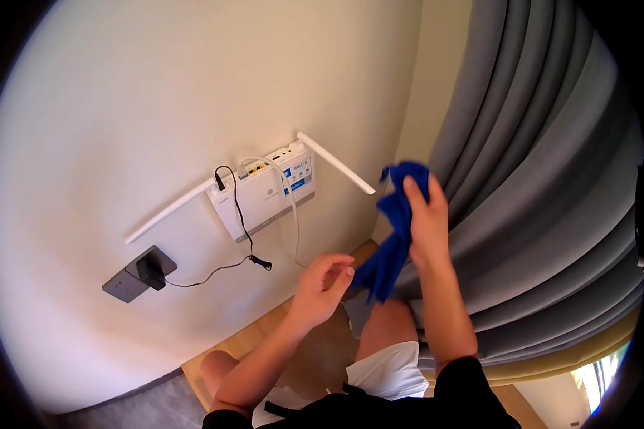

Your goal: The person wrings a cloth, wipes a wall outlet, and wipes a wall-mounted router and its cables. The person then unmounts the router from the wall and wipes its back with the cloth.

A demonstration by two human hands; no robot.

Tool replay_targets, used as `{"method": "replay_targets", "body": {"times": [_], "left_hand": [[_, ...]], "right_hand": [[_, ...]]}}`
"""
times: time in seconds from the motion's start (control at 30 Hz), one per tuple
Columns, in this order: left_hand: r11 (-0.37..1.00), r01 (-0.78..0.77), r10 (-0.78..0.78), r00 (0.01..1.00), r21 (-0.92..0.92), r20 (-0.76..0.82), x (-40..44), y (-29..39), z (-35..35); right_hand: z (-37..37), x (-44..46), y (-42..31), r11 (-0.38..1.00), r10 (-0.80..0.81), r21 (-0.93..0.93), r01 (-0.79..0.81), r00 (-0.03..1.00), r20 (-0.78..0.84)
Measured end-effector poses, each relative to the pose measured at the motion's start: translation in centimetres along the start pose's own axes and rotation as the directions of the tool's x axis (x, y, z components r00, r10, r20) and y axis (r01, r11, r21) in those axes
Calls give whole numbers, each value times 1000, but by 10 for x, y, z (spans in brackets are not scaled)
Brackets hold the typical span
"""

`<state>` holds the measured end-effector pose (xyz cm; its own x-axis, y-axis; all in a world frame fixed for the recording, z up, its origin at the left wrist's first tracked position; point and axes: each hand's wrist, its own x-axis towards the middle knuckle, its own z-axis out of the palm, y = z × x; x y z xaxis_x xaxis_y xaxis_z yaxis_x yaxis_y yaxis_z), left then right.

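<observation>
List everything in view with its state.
Blue cloth: bunched, hanging from the right hand
Left hand: half curled by the cloth's lower end; touch unclear
Router: on the wall
Antennas: angled outward
Black cable: plugged into the router
Adapter: plugged into the outlet
Curtain: hanging in folds

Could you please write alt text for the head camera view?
A person's right hand holds a crumpled blue cloth, the left hand close to its lower end. A white router with two antennas is on the wall; gray curtains hang at right.
</observation>
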<state>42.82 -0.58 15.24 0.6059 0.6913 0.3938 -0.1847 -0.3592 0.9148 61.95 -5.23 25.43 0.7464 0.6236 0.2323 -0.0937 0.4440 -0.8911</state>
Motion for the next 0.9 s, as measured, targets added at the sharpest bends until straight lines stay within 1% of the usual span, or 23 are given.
{"method": "replay_targets", "body": {"times": [0.03, 0.07, 0.13, 0.17, 0.2, 0.23, 0.27, 0.33, 0.37, 0.43, 0.5, 0.53, 0.57, 0.6, 0.63, 0.7, 0.73, 0.8, 0.83, 0.9], "left_hand": [[998, 63, -63, 998, 22, 16, -2, 2, -1], [992, 122, -123, 992, 43, 29, -3, 3, -3], [992, 118, -119, 993, 51, 5, -9, -4, -1], [992, 118, -117, 993, 48, -9, -12, -8, -1], [992, 117, -116, 993, 53, -16, -14, -9, -2], [991, 123, -123, 992, 50, -6, -17, -9, -3], [991, 129, -130, 992, 47, 3, -20, -10, -5], [989, 144, -143, 990, 37, -5, -24, -13, -9], [987, 158, -158, 987, 25, -3, -25, -14, -11], [989, 147, -147, 989, 29, -10, -26, -15, -13], [990, 140, -140, 990, 33, -18, -27, -15, -15], [989, 143, -142, 990, 49, -22, -27, -13, -15], [987, 144, -143, 989, 67, -26, -28, -12, -16], [987, 147, -145, 989, 68, -34, -27, -12, -16], [988, 143, -141, 989, 64, -36, -27, -13, -17], [988, 138, -135, 990, 65, -43, -26, -15, -17], [990, 128, -125, 991, 62, -41, -26, -16, -17], [992, 116, -114, 993, 57, -38, -26, -16, -19], [990, 129, -128, 991, 58, -33, -26, -15, -20], [989, 140, -138, 990, 53, -32, -28, -16, -24]], "right_hand": [[5, 20, -8, 997, -44, -60, 48, 997, 67], [16, 39, -11, 995, -74, -55, 81, 990, 116], [40, 64, -21, 993, -14, -111, 41, 972, 235], [52, 79, -18, 994, -16, -103, 42, 970, 243], [64, 94, -10, 961, -114, -194, 199, 919, 378], [73, 105, -4, 897, -187, -259, 359, 838, 512], [83, 110, -4, 899, -186, -254, 357, 836, 517], [100, 119, -4, 725, -183, -377, 576, 689, 702], [105, 123, -3, 728, -182, -371, 577, 685, 706], [111, 129, 1, 572, -87, -431, 698, 575, 814], [113, 125, -7, 567, -64, -428, 704, 555, 829], [114, 124, -13, 639, 50, -502, 583, 619, 783], [116, 122, -16, 689, 170, -568, 449, 662, 730], [116, 125, -11, 706, 153, -561, 433, 679, 718], [118, 126, -7, 709, 154, -555, 435, 673, 724], [122, 127, -4, 614, 73, -497, 613, 583, 809], [122, 127, -4, 615, 71, -492, 616, 579, 812], [120, 120, -17, 504, 132, -541, 673, 560, 818], [116, 116, -22, 502, 131, -541, 675, 559, 819], [101, 106, -30, 562, 128, -540, 626, 579, 805]]}}
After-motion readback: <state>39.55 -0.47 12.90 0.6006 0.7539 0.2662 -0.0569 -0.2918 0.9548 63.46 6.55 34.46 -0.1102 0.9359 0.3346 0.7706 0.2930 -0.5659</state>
